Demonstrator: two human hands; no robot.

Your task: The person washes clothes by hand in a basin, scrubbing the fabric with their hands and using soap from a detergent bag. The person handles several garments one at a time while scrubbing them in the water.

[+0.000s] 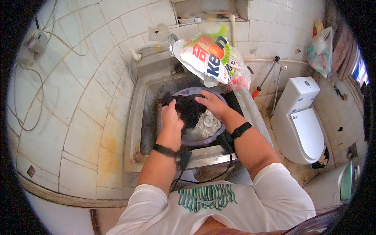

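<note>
Both of my hands hold a black cloth (187, 107) stretched between them over a pale purple basin (211, 139). My left hand (171, 115) grips its left edge, thumb on top. My right hand (211, 102) pinches the right edge with bent fingers. Below the cloth, on the right side of the basin, lies a bunched white cloth (207, 124); its folds look wet. The basin stands inside a grey stone sink (137, 117). Part of the basin is hidden by my hands and the black cloth.
A colourful plastic bag (207, 55) hangs at the tap (172, 44) behind the basin. A white toilet (307, 125) stands to the right, past a red-handled tool (256, 92). Black cables (203, 181) run between my wrists. A hanging white bag (321, 51) is at the far right.
</note>
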